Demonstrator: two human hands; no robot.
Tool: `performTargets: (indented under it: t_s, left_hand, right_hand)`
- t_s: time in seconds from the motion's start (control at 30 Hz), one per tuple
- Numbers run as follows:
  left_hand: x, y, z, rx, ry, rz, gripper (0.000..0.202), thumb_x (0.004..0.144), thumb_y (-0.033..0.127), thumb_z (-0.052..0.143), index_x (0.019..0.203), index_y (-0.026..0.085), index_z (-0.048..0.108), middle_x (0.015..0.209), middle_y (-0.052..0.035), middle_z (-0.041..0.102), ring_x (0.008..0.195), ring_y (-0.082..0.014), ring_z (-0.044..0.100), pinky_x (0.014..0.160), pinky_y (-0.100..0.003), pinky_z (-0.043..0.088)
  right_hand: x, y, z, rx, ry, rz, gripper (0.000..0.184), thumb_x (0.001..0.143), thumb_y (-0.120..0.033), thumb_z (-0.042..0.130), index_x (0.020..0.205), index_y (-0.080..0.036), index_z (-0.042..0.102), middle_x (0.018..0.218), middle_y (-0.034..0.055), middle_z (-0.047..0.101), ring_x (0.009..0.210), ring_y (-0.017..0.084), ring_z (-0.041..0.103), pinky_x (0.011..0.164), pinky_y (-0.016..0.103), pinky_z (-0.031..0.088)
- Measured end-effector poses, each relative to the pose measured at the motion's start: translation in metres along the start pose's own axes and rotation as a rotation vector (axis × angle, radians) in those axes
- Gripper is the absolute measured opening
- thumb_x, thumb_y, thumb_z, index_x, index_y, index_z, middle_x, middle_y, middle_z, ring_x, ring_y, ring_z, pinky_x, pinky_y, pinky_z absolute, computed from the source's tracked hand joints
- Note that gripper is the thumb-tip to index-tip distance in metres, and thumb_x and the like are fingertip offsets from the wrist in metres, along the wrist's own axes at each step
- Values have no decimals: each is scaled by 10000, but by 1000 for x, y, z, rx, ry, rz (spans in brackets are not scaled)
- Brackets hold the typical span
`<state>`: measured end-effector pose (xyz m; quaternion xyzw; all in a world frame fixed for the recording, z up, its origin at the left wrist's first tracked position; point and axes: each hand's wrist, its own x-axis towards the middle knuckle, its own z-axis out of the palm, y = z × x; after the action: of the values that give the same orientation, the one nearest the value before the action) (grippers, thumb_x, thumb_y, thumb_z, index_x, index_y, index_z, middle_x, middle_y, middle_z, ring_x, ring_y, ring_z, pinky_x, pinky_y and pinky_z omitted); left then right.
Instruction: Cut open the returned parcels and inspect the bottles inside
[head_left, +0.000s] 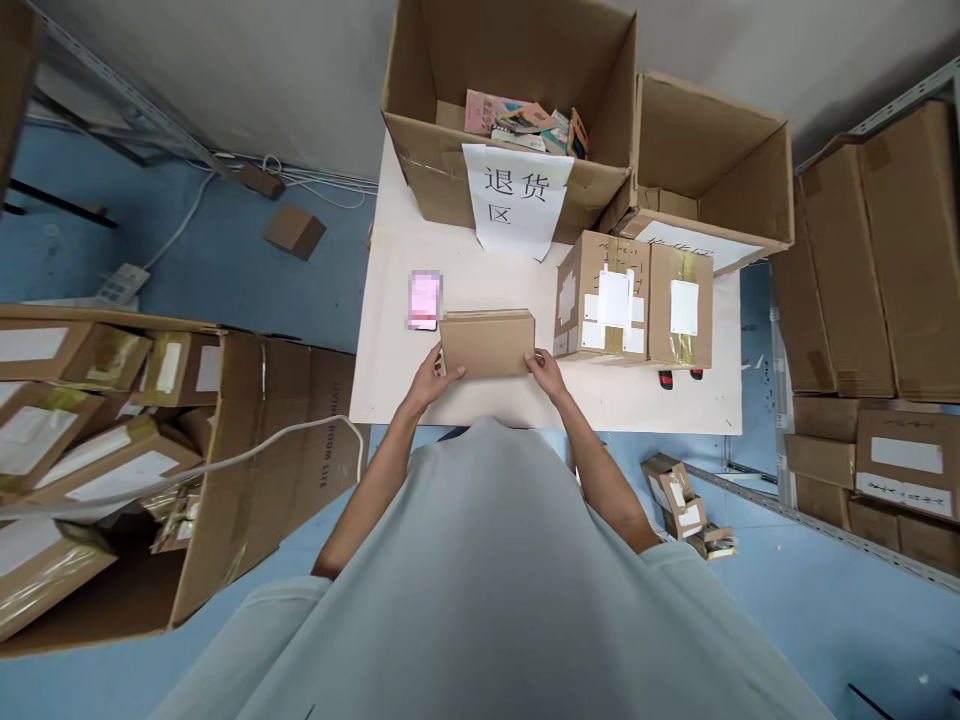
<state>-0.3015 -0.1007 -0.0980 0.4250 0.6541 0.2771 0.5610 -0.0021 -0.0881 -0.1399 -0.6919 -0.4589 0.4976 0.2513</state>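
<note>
A small flat brown cardboard box [487,342] lies on the white table [465,280] in front of me. My left hand [433,376] grips its left end with the fingers curled round the edge. My right hand [546,372] holds its right end the same way. Just left of the box a pink phone-like object [424,299] lies on the table. A taped brown parcel [634,300] with white labels stands to the right of the box, close to my right hand.
At the table's back stand a large open carton [420,150] holding books, with a white paper sign [521,198], and an empty open carton [712,160]. A big carton of parcels [247,470] sits at my left. Stacked boxes [877,260] fill shelving at right. Small boxes [679,500] lie on the blue floor.
</note>
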Motion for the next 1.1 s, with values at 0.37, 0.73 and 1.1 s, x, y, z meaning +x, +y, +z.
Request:
performTargets:
  t_s: [0.37, 0.73, 1.1]
  left_hand:
    - [-11, -40, 6, 50, 2, -95, 890, 756, 352, 932, 1570, 167, 625, 1610, -183, 684, 1484, -363, 647, 1180, -487, 608]
    - [-28, -63, 29, 1, 87, -224, 819, 706, 309, 904, 1484, 193, 677, 1616, -169, 683, 1259, -329, 801, 1106, -454, 641]
    - [-43, -50, 5, 35, 234, -65, 471, 887, 473, 819, 1246, 170, 855, 1436, -150, 792, 1372, -337, 741, 1224, -489, 607]
  right_hand:
    - [-44, 36, -8, -13, -43, 27, 510, 1033, -624, 691, 1283, -201, 825, 1333, 148, 857, 1281, 299, 812, 1167, 506, 619]
    - [-54, 43, -5, 37, -97, 85, 697, 1048, -765, 597, 1416, -208, 795, 1381, 135, 838, 1101, 275, 862, 1028, 489, 687]
    - [-92, 22, -28, 28, -116, 37, 748, 983, -818, 677, 1403, -216, 819, 1421, 137, 826, 1307, 353, 803, 1174, 585, 623]
